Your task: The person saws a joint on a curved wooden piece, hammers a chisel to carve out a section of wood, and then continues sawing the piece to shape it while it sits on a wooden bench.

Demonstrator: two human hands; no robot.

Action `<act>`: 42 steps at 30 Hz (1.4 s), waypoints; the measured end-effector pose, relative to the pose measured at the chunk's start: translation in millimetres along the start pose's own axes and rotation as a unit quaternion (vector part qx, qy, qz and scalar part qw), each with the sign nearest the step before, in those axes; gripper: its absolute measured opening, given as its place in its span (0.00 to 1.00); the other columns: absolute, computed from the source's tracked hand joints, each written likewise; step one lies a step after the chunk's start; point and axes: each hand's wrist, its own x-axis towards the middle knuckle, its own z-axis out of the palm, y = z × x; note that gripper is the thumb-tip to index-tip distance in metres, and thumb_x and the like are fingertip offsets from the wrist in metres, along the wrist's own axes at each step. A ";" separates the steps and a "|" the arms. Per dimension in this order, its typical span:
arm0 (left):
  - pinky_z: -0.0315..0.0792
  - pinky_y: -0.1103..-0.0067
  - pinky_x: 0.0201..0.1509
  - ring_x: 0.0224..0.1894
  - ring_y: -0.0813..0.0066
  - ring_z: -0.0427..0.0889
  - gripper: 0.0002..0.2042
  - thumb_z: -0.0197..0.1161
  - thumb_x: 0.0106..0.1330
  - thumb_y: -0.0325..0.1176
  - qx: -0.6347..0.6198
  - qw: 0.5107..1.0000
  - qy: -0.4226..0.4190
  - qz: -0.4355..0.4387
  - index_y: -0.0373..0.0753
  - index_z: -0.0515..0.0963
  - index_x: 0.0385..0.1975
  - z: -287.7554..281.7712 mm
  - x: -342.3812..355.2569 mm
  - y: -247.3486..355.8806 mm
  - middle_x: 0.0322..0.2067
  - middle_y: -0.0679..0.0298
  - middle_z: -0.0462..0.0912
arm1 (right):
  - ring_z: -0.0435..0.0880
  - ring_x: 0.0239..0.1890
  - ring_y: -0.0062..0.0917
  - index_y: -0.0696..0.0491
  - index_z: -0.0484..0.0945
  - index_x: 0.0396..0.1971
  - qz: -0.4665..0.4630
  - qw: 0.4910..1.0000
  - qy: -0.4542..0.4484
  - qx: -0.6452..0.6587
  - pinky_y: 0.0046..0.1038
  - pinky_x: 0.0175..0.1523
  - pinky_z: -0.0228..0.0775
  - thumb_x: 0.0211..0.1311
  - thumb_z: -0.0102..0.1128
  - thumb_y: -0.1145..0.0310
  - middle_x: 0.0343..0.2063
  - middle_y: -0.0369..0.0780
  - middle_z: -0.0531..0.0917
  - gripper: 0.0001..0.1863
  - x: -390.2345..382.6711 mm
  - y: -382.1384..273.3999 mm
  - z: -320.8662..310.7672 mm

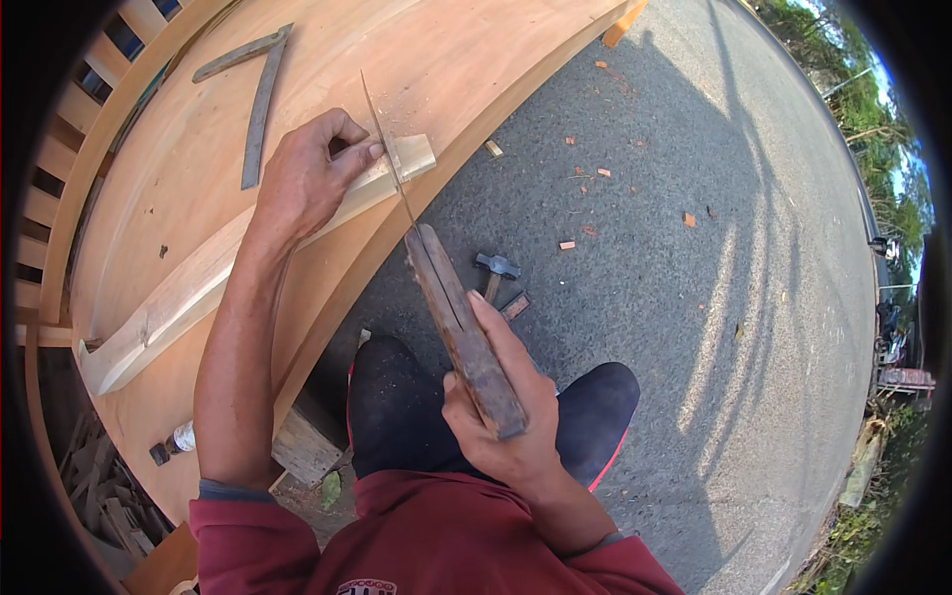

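My right hand (511,412) is wrapped around the worn wooden handle of a hand saw (461,332). Its thin blade points away from me and stands edge-on across a long, pale, curved piece of wood (193,283), close to the wood's far right end. The wood lies along the edge of a plywood-topped table (367,50). My left hand (305,177) rests on the wood just left of the blade, fingers curled and thumb beside the blade, gripping it. Farther back on the tabletop lies a bevel gauge (263,109), its two arms set at an angle.
A hammer (498,270) lies on the asphalt (615,297) below the table edge, among small wood offcuts (567,245). A small bottle (177,442) lies at the table's near left. Wooden slats (59,164) stand along the left, with scrap wood (104,486) beneath.
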 end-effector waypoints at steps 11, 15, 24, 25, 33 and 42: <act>0.72 0.73 0.41 0.32 0.72 0.79 0.11 0.68 0.67 0.36 0.013 1.000 -0.003 -0.006 0.32 0.81 0.35 -4.6 -1.2 3.5 0.28 0.59 0.83 | 0.85 0.47 0.19 0.61 0.66 0.70 -0.002 1.000 -0.004 0.009 0.21 0.53 0.74 0.57 0.62 0.83 0.56 0.47 0.83 0.38 -3.3 0.5 1.8; 0.72 0.77 0.44 0.36 0.78 0.79 0.09 0.67 0.70 0.34 0.001 0.999 -0.036 -0.014 0.33 0.79 0.37 3.2 0.1 10.2 0.30 0.64 0.82 | 0.83 0.44 0.18 0.58 0.66 0.72 -0.005 1.000 0.006 0.001 0.22 0.49 0.74 0.55 0.63 0.84 0.53 0.45 0.84 0.40 -5.4 6.1 -2.2; 0.72 0.72 0.42 0.34 0.72 0.79 0.12 0.68 0.68 0.36 0.005 1.000 -0.020 0.005 0.32 0.79 0.36 0.3 -0.5 4.7 0.29 0.59 0.83 | 0.84 0.35 0.19 0.58 0.66 0.72 -0.047 0.999 0.010 -0.026 0.21 0.45 0.75 0.52 0.63 0.85 0.42 0.41 0.85 0.42 -19.6 9.5 -6.9; 0.72 0.71 0.41 0.33 0.69 0.79 0.12 0.68 0.67 0.36 -0.002 1.000 -0.012 0.015 0.31 0.79 0.36 0.2 0.0 6.0 0.29 0.56 0.83 | 0.84 0.36 0.20 0.59 0.66 0.71 -0.040 0.999 0.010 -0.016 0.21 0.45 0.75 0.52 0.63 0.85 0.43 0.42 0.85 0.42 -16.5 11.1 -5.2; 0.72 0.74 0.42 0.35 0.74 0.78 0.11 0.68 0.69 0.35 0.017 1.000 -0.021 -0.006 0.33 0.79 0.37 -2.0 -3.4 4.4 0.30 0.62 0.82 | 0.84 0.38 0.18 0.58 0.66 0.71 -0.023 1.000 0.005 0.001 0.21 0.46 0.75 0.53 0.63 0.84 0.44 0.43 0.86 0.41 0.0 19.3 2.3; 0.72 0.71 0.41 0.33 0.69 0.80 0.13 0.69 0.67 0.37 0.003 1.000 -0.007 0.010 0.32 0.80 0.36 -0.1 -3.5 2.9 0.29 0.57 0.84 | 0.86 0.44 0.19 0.63 0.66 0.70 0.016 1.000 0.001 0.020 0.20 0.50 0.75 0.55 0.63 0.86 0.47 0.45 0.86 0.39 23.8 11.5 12.8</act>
